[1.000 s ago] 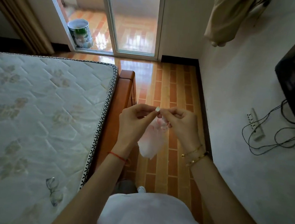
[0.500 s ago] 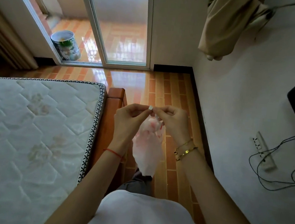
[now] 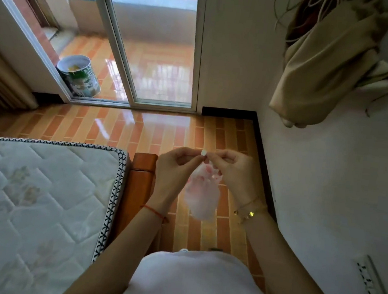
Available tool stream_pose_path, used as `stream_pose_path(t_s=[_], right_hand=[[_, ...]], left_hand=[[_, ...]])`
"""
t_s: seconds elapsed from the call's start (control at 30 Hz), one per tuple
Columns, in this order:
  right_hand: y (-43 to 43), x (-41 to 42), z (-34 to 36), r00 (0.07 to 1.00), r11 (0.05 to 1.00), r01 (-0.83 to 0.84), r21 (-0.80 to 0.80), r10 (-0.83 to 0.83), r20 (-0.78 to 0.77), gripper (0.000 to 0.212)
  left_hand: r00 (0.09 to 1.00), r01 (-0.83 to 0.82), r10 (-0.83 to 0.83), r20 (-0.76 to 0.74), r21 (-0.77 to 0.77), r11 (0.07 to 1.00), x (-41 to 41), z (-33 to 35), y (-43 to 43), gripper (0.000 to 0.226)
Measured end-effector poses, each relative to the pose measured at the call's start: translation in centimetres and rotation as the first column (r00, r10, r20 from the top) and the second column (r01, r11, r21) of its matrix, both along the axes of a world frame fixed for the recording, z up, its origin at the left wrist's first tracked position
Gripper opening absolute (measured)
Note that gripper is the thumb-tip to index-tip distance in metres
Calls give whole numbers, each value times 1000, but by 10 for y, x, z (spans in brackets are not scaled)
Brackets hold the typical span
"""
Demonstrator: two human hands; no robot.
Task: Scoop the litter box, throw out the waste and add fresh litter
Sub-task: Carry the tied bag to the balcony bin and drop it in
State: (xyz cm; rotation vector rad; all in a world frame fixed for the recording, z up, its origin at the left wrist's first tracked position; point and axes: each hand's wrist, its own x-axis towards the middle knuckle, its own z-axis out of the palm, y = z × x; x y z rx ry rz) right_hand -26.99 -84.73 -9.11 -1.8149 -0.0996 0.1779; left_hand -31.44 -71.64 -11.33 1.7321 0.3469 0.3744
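A small, thin, pinkish-white plastic bag [image 3: 203, 197] hangs in front of my chest over the tiled floor. My left hand [image 3: 176, 169] and my right hand [image 3: 230, 172] both pinch its top edge between thumb and fingers, the fingertips almost touching. The bag droops limp below the hands. No litter box, scoop or litter shows in the head view.
A bare mattress [image 3: 32, 196] on a wooden bed frame [image 3: 139, 184] fills the left. A white wall [image 3: 328, 186] with a power strip [image 3: 369, 275] and cables runs along the right. Ahead, a glass sliding door [image 3: 150, 50] opens to a balcony with a metal can [image 3: 80, 76]. Tan cloth [image 3: 323, 65] hangs upper right.
The view has moved forward along the bed toward the balcony door and tilted up. Both hands keep pinching the bag's top; the bag hangs much the same.
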Motion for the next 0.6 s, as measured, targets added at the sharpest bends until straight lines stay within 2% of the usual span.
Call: stream_pose_path(t_s=[0.17, 0.3, 0.6], right_hand=[[27, 80, 3, 1000, 1000, -28, 5, 28, 6, 12], [52, 149, 0, 997, 992, -79, 99, 80, -1, 18], [100, 304, -5, 968, 966, -251, 60, 252, 6, 17]], left_hand=[[1000, -16, 16, 14, 15, 1000, 77, 8, 26, 17], [996, -89, 89, 21, 24, 996, 138, 7, 46, 18], [958, -286, 285, 31, 11, 958, 270, 5, 80, 17]])
